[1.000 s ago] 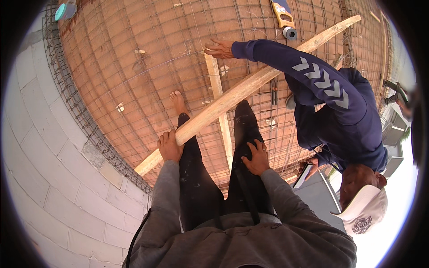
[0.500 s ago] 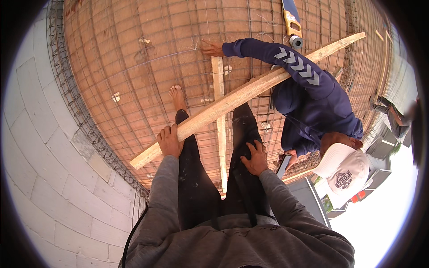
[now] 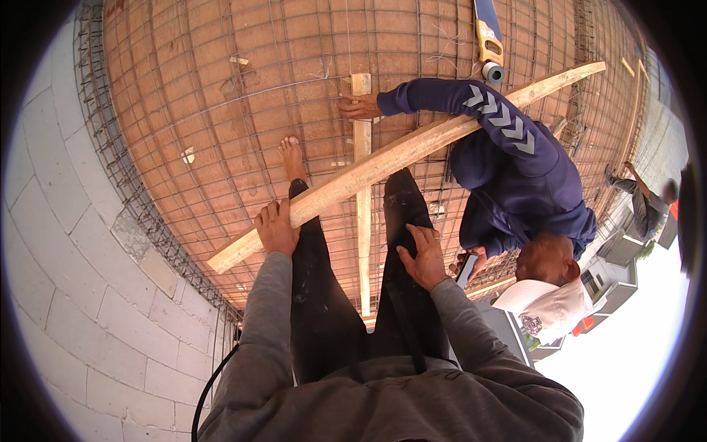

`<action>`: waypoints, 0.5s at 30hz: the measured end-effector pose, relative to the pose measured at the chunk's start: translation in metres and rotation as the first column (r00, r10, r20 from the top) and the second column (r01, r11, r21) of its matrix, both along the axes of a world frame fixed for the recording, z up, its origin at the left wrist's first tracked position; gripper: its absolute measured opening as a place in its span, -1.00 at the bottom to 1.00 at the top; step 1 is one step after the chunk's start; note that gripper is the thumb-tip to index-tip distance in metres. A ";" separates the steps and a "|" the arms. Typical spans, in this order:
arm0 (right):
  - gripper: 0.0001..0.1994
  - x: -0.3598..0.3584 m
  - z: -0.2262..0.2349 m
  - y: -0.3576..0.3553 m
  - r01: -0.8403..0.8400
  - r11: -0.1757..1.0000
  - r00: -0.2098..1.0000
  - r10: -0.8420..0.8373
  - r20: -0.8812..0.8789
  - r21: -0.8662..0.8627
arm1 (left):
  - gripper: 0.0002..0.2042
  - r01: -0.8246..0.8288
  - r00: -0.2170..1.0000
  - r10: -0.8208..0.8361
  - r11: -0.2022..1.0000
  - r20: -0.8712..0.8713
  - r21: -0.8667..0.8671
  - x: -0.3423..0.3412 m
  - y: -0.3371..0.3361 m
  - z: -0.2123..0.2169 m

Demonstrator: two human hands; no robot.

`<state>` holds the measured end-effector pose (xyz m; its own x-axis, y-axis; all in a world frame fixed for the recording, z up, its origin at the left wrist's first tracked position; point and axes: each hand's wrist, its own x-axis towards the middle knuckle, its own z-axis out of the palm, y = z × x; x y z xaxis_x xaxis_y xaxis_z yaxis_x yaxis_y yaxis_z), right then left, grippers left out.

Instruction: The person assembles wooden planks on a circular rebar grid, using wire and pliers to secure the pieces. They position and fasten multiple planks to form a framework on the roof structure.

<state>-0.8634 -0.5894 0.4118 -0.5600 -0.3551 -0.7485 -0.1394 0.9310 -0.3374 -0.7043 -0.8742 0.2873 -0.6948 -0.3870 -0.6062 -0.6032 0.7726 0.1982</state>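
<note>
My left hand point(image 3: 277, 227) is closed on the edge of a long wooden plank point(image 3: 346, 184), near its left end. The plank slants across my legs and up to the far right, passing over a second, narrower wooden board point(image 3: 364, 214) that lies between my legs. My right hand point(image 3: 423, 256) rests on my right thigh with fingers spread, holding nothing. A co-worker in a dark blue hoodie crouches at the right, one hand point(image 3: 360, 107) across the narrow board close to its far end. In the co-worker's other hand is a phone-like flat object point(image 3: 467, 270).
Steel rebar mesh point(image 3: 243, 132) covers reddish-brown panels underfoot. A handsaw point(image 3: 489, 44) and a dark roll point(image 3: 493, 72) lie at the far right. A pale block wall point(image 3: 96, 295) runs along my left, beside a rebar cage point(image 3: 125, 169). Another person point(image 3: 645, 202) is farther right.
The co-worker's hand has shifted nearer to me, and the board's end now shows beyond it. Their capped head has tipped lower. My hands have stayed in place.
</note>
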 end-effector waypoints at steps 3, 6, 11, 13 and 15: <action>-0.40 -0.022 -0.013 -0.035 0.282 0.954 0.942 -0.254 0.220 -0.107 | -0.30 -0.018 0.999 0.019 1.000 -0.026 0.005 -0.001 -0.002 -0.004; -0.40 -0.045 -0.043 -0.072 0.205 0.962 0.962 -0.164 0.220 -0.178 | -0.30 -0.036 0.999 0.036 0.999 0.025 0.025 0.000 0.000 -0.008; -0.39 -0.088 -0.113 -0.119 -0.056 0.982 0.993 0.073 0.092 -0.183 | -0.30 -0.047 0.999 0.047 0.999 -0.002 0.022 0.003 0.004 -0.012; -0.37 -0.111 -0.143 -0.134 -0.164 0.981 0.983 0.171 0.065 -0.107 | -0.30 -0.047 0.999 0.047 0.999 -0.020 0.017 0.004 0.004 -0.015; -0.36 -0.137 -0.174 -0.147 -0.263 0.964 0.963 0.264 0.053 -0.024 | -0.30 -0.050 0.997 0.050 0.999 -0.064 -0.002 0.004 0.002 -0.021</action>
